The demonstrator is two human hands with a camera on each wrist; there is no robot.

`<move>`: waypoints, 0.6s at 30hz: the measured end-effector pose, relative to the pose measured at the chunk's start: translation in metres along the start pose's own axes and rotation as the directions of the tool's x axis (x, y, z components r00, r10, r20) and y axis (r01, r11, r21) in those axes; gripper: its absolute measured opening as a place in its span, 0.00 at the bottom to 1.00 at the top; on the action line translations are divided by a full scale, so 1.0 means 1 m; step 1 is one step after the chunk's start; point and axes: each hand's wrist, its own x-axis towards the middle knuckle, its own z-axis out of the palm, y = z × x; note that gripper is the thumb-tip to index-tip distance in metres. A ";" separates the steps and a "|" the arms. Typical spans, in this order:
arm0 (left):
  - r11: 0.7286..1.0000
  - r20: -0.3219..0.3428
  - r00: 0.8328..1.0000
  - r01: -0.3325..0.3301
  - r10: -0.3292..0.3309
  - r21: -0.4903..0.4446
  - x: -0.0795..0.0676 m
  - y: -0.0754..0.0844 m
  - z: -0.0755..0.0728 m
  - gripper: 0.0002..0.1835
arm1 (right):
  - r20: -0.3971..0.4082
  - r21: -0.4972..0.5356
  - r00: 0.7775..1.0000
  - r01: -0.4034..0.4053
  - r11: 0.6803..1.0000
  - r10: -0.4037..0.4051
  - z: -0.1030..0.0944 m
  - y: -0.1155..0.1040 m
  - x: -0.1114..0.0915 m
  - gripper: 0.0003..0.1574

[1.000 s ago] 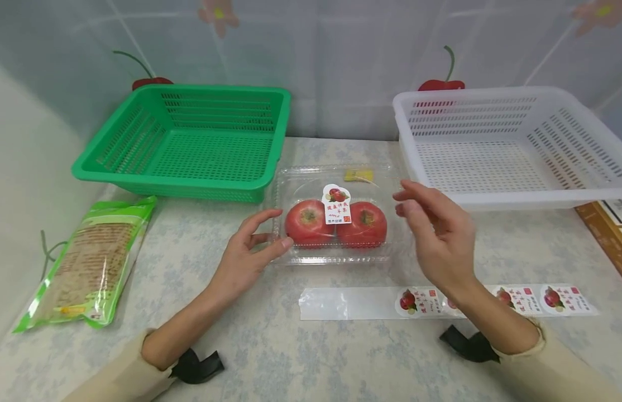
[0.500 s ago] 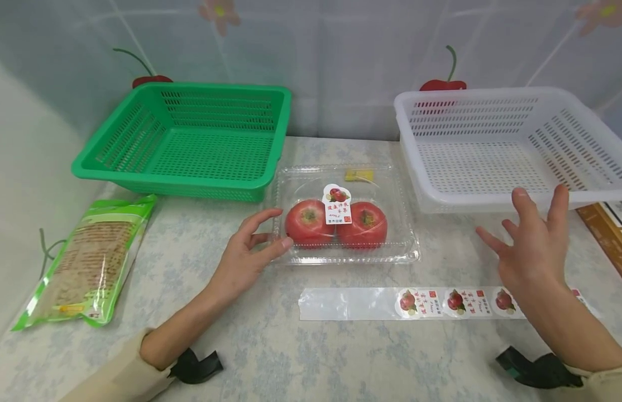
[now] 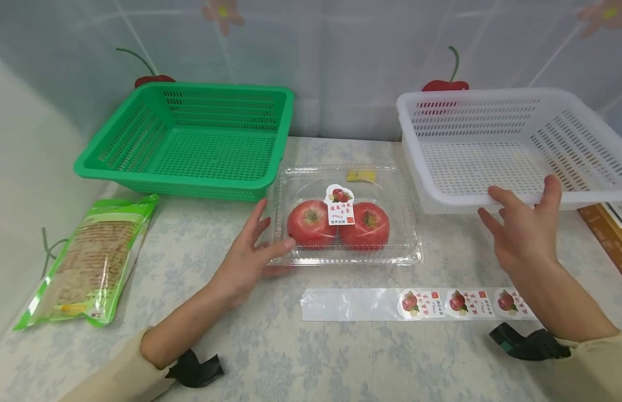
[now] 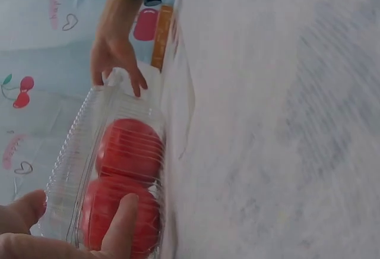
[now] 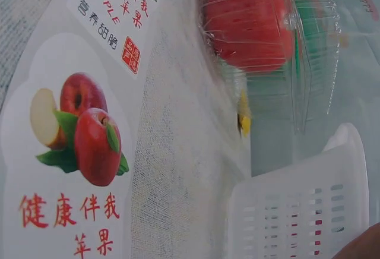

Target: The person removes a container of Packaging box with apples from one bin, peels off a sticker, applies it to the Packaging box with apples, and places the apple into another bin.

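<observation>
A clear plastic clamshell box (image 3: 348, 259) holds two red apples (image 3: 311, 222) and a small yellow packet (image 3: 362, 176); an apple sticker (image 3: 339, 206) is on its lid. My left hand (image 3: 243, 262) is at the box's left side, thumb by the front left corner, fingers spread and nearly straight. In the left wrist view the thumb and a finger show beside the apples. My right hand (image 3: 527, 237) is at the front rim of the white basket (image 3: 459, 200), fingers spread. Whether its fingertips touch the rim cannot be told.
A green basket (image 3: 182, 181) stands at the back left. In front of it lies a green-edged food packet (image 3: 92, 259). A strip of apple stickers (image 3: 361, 304) lies before the box, partly behind the right forearm. A brown printed carton (image 3: 604, 240) sits at the right edge.
My right hand has gone from the box's right side to the white basket's front rim. My left hand stays by the box, its fingers now a little more spread.
</observation>
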 end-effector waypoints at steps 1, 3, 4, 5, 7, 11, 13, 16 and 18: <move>0.998 0.001 0.999 0.032 -0.032 -0.047 0.001 0.000 0.000 0.50 | -0.003 0.012 1.000 0.008 1.000 -0.008 0.001 0.001 0.000 0.52; 0.988 0.014 0.996 0.084 -0.083 -0.130 0.003 0.001 0.000 0.48 | -0.006 0.029 1.000 0.017 0.999 -0.017 0.002 0.001 0.001 0.53; 0.981 0.020 0.995 0.104 -0.102 -0.164 0.003 0.002 0.000 0.47 | -0.006 0.035 1.000 0.021 0.999 -0.021 0.002 0.002 0.000 0.53; 0.975 0.025 0.994 0.113 -0.111 -0.190 0.004 0.002 0.001 0.45 | -0.007 0.033 1.000 0.024 0.999 -0.024 0.002 0.002 0.000 0.53; 0.964 0.022 0.992 0.127 -0.125 -0.233 0.004 0.004 0.002 0.43 | -0.008 0.031 1.000 0.031 0.999 -0.031 0.002 0.002 0.000 0.53; 0.944 -0.005 0.989 0.142 -0.151 -0.299 0.002 0.007 0.007 0.42 | -0.014 0.021 0.999 0.049 0.999 -0.049 0.002 0.002 -0.001 0.52; 0.939 -0.021 0.987 0.146 -0.160 -0.312 0.001 0.008 0.008 0.42 | -0.018 0.016 0.998 0.052 0.999 -0.052 0.002 0.002 -0.001 0.52; 0.939 -0.026 0.987 0.141 -0.157 -0.312 0.000 0.009 0.010 0.41 | -0.024 0.009 0.998 0.058 0.998 -0.058 0.002 0.003 -0.002 0.52; 0.941 -0.029 0.988 0.135 -0.151 -0.310 0.000 0.011 0.010 0.40 | -0.028 0.008 0.998 0.061 0.998 -0.061 0.002 0.003 -0.002 0.51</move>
